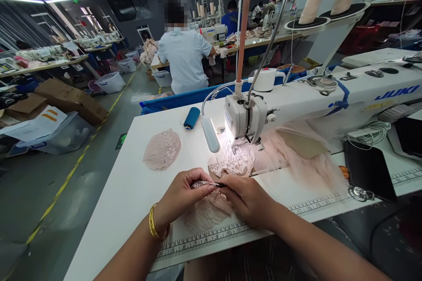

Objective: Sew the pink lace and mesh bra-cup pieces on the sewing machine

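My left hand (187,193), a gold bangle at its wrist, pinches the edge of a pale pink lace piece (211,210). The rest of that lace hangs down over the table's front. My right hand (249,197) is closed around a small dark tool (220,185) whose tip meets the lace edge at my left fingertips. Most of the tool is hidden in the palm, so its kind does not show. Just beyond my hands, a second lace piece (232,160) lies under the needle area of the white sewing machine (245,114).
A round lace piece (162,149) and a teal thread spool (191,118) lie on the white table (115,210). Sheer pink fabric (296,158) spreads to the right, near a black phone (369,171). A ruler strip (211,239) runs along the front edge. A person (186,57) sits ahead.
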Tool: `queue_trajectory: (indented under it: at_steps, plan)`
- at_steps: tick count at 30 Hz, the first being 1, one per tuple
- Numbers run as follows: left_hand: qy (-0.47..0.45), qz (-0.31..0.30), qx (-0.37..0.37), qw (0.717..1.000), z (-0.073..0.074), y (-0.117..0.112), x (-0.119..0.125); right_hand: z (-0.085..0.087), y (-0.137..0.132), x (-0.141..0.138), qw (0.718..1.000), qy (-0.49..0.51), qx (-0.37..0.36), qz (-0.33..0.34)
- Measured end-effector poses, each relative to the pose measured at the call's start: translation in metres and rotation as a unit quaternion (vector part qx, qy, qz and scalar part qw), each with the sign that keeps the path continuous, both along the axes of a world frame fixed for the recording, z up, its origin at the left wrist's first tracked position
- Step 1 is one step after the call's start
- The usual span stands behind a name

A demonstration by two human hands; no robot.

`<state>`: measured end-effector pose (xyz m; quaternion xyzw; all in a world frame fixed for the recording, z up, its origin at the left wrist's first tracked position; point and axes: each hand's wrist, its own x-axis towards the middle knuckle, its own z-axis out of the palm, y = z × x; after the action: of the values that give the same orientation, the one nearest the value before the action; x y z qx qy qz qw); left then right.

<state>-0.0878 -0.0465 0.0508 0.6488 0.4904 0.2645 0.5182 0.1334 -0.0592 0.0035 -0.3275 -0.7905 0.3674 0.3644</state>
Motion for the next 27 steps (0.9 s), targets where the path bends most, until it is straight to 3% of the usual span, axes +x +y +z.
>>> queue_trajectory:
  at_steps: [7,19,27]
  plan:
    - [0.032,-0.007,0.059,0.998,0.001,0.000,0.001,0.009,0.001,0.008,0.989,-0.019,-0.145,0.038]
    - [0.091,-0.041,0.140,0.985,0.002,-0.003,0.003,0.014,0.007,0.007,0.982,-0.007,-0.184,0.043]
    - [0.087,-0.057,0.164,0.981,-0.001,-0.003,0.006,0.012,0.014,0.004,0.960,-0.001,-0.277,0.044]
